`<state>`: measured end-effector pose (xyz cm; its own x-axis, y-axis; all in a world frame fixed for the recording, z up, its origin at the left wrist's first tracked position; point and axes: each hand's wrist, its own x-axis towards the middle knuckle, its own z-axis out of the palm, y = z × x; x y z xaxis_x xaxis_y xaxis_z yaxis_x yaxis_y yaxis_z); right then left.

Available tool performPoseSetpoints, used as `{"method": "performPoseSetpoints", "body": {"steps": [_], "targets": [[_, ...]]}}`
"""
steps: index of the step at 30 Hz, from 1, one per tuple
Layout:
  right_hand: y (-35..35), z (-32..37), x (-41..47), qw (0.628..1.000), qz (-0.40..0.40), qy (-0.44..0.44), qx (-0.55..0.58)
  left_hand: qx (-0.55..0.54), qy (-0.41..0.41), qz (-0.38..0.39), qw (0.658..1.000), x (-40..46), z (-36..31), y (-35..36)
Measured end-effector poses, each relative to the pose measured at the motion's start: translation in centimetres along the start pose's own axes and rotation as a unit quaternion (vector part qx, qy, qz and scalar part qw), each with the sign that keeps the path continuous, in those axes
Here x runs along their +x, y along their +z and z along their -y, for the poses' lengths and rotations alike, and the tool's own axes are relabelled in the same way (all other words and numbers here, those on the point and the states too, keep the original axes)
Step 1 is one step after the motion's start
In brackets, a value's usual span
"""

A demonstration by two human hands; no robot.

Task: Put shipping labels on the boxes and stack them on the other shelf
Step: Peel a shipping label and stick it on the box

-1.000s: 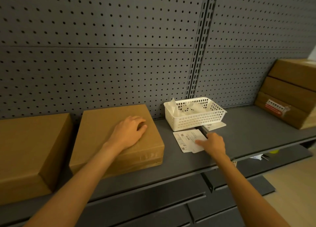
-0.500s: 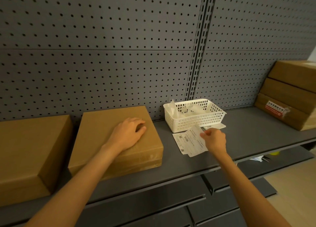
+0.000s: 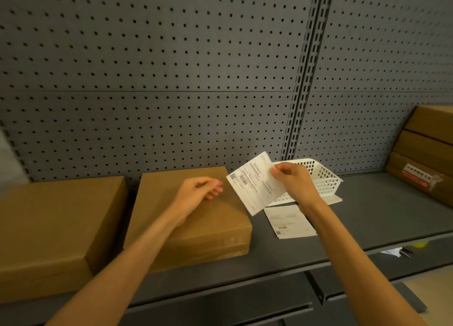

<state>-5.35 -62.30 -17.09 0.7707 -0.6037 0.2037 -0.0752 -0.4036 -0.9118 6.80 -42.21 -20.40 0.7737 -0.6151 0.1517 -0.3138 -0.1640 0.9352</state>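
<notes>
A flat brown cardboard box [image 3: 171, 242] lies on the grey shelf [image 3: 367, 215] at centre, with a second brown box [image 3: 49, 227] to its left. My right hand [image 3: 294, 181] pinches a white shipping label [image 3: 255, 186] by its right edge and holds it tilted in the air, just right of the centre box. My left hand [image 3: 196, 195] hovers over the centre box's top with fingers loosely curled, holding nothing. Another label sheet [image 3: 289, 221] lies flat on the shelf below the raised one.
A white plastic basket [image 3: 323, 176] stands behind my right hand. A stack of brown boxes [image 3: 426, 151], the lowest bearing a red-and-white label, leans at the far right. Grey pegboard [image 3: 171, 80] backs the shelf. A lower shelf holds small items [image 3: 402, 251].
My right hand has lifted a label off the shelf and raised it toward the centre box. My left hand has come up off the box top.
</notes>
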Motion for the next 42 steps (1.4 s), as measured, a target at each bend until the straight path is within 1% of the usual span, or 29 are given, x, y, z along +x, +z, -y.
{"method": "performPoseSetpoints", "body": {"steps": [2, 3, 6, 10, 16, 23, 28, 42], "targets": [[1.5, 0.8, 0.3, 1.0, 0.017, -0.009, 0.001, -0.078, -0.025, -0.002, 0.997, -0.1, -0.1, -0.7], [2.1, 1.1, 0.6, 1.0, 0.021, -0.011, -0.001, -0.096, -0.031, 0.008, 0.995, 0.0, 0.0, -1.0], [3.3, 1.7, 1.1, 0.999, 0.034, -0.015, -0.012, -0.128, -0.04, 0.053, 0.989, 0.2, 0.4, -1.7], [4.0, 2.2, 1.7, 0.998, 0.048, -0.014, -0.027, -0.174, -0.057, 0.072, 0.98, 0.5, 0.6, -2.6], [4.1, 2.4, 2.3, 0.997, 0.054, -0.018, -0.051, -0.193, -0.053, 0.04, 0.979, 0.6, 0.6, -2.9], [3.9, 2.3, 2.3, 0.997, 0.058, -0.009, -0.053, -0.195, -0.063, 0.027, 0.978, 0.5, 0.6, -2.9], [3.7, 2.5, 2.4, 0.997, 0.059, -0.007, -0.055, -0.207, -0.068, 0.028, 0.976, 0.5, 0.3, -2.8], [3.5, 2.8, 2.5, 0.996, 0.067, -0.009, -0.057, -0.164, -0.075, 0.031, 0.983, 0.2, 0.1, -2.7]]}}
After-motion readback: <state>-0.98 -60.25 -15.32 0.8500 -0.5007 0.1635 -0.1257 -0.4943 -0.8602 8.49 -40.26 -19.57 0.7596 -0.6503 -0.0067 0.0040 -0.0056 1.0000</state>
